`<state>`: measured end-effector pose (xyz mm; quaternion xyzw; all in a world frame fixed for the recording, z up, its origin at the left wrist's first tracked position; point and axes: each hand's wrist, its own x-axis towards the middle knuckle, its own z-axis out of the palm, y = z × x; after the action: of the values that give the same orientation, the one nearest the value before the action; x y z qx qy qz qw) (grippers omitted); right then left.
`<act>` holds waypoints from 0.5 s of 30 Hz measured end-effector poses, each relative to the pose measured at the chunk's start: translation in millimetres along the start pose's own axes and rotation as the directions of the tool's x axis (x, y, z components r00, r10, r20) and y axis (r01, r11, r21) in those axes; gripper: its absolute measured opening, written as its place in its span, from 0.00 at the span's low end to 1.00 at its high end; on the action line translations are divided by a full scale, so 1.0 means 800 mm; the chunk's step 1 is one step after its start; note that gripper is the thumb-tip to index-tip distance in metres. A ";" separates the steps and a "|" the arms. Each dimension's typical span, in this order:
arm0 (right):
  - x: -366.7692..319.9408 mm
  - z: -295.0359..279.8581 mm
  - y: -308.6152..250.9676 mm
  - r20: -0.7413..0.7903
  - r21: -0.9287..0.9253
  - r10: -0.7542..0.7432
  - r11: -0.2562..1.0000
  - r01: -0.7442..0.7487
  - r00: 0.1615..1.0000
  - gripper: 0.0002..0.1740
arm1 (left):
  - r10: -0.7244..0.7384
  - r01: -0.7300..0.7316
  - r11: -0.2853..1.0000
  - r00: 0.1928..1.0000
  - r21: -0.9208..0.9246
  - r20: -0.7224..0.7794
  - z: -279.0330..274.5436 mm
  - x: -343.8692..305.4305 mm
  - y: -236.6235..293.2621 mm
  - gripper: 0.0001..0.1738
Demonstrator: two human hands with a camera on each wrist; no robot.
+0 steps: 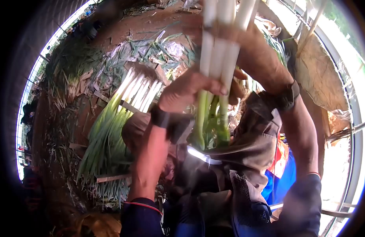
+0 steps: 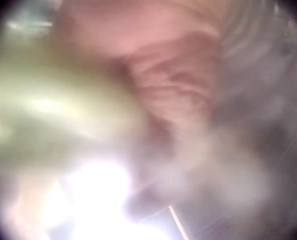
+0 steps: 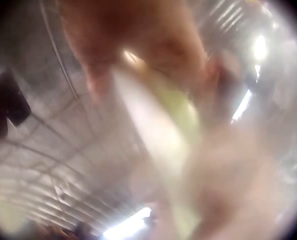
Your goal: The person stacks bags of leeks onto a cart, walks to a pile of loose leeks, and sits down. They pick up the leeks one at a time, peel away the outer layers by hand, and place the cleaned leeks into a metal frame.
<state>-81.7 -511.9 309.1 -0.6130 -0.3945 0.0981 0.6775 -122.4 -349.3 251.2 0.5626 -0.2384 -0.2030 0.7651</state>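
Observation:
Several green onions (image 1: 215,55) with thick white shafts stand upright close before the head camera, their green parts pointing down to the lap. My left hand (image 1: 188,89) grips them low on the white part, thumb across the front. Higher up, my right hand (image 1: 241,41) wraps the same shafts and is blurred. In the left wrist view, a blurred pale green stalk (image 2: 63,110) lies beside the creased left hand (image 2: 171,82). From the right wrist, a white shaft (image 3: 156,132) runs down from under the right hand (image 3: 138,32).
A pile of green onions (image 1: 107,138) lies to the left, white ends away from me, with wooden slats (image 1: 113,178) by it. Another heap (image 1: 73,73) sits farther left. Leaf scraps (image 1: 154,49) litter the brown ground ahead. A blue item (image 1: 283,173) is at lower right.

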 end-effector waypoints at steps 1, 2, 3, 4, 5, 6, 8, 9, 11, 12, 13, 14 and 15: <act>0.010 0.009 -0.007 0.095 0.244 -0.033 0.970 0.009 0.995 0.38 | -0.019 0.025 0.997 0.996 -0.072 0.081 0.006 0.001 0.012 0.29; 0.017 0.012 -0.018 0.176 0.474 -0.088 0.881 -0.006 0.980 0.37 | -0.032 0.055 0.988 0.986 -0.142 0.162 0.008 0.001 0.019 0.31; 0.019 0.010 -0.031 0.176 0.475 -0.081 0.880 -0.013 0.981 0.37 | -0.005 0.053 0.983 0.964 -0.175 0.265 0.001 0.008 0.018 0.32; 0.019 0.008 -0.043 0.237 0.564 -0.078 0.822 -0.072 0.968 0.36 | -0.005 0.054 0.982 0.965 -0.182 0.262 -0.002 0.011 0.017 0.32; 0.020 0.005 -0.049 0.296 0.642 -0.085 0.755 -0.132 0.951 0.35 | 0.020 0.021 0.989 0.961 -0.145 0.274 -0.004 0.013 0.017 0.31; 0.030 -0.002 -0.044 0.297 0.642 -0.084 0.755 -0.134 0.951 0.35 | 0.043 -0.013 0.994 0.957 -0.106 0.288 -0.007 0.017 0.018 0.31; 0.051 -0.015 -0.035 0.203 0.194 -0.094 0.980 0.054 0.975 0.24 | 0.036 -0.044 0.997 0.993 0.070 0.116 -0.020 0.027 0.022 0.51; 0.050 -0.020 -0.039 0.196 0.190 -0.092 0.980 0.054 0.976 0.24 | 0.072 -0.084 0.982 0.994 0.169 0.076 -0.028 0.024 0.019 0.54; 0.047 -0.030 -0.058 0.251 0.165 -0.080 0.986 0.039 0.965 0.20 | 0.105 -0.112 0.959 0.994 0.262 0.040 -0.027 0.019 0.005 0.59; 0.047 -0.032 -0.064 0.280 0.152 -0.080 0.988 0.038 0.957 0.18 | 0.213 -0.164 0.896 0.974 0.413 -0.075 -0.015 0.013 -0.006 0.65; 0.050 -0.001 -0.049 -0.054 0.054 -0.131 0.990 0.134 0.990 0.15 | 0.332 -0.188 0.808 0.928 0.559 -0.169 -0.003 0.008 -0.018 0.71; 0.057 0.000 -0.024 -0.056 0.056 -0.129 0.990 0.132 0.990 0.15 | 0.377 -0.092 0.690 0.892 0.718 -0.248 0.008 0.007 -0.032 0.73; 0.069 -0.005 0.004 -0.008 -0.305 -0.561 0.790 0.532 0.828 0.12 | 0.415 -0.157 0.791 0.848 0.592 -0.330 -0.012 0.019 -0.073 0.70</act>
<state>-40.9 -480.4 329.5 -0.5689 -0.5311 -0.1914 0.5980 -106.7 -367.2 194.7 0.7428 -0.1896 0.1286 0.6291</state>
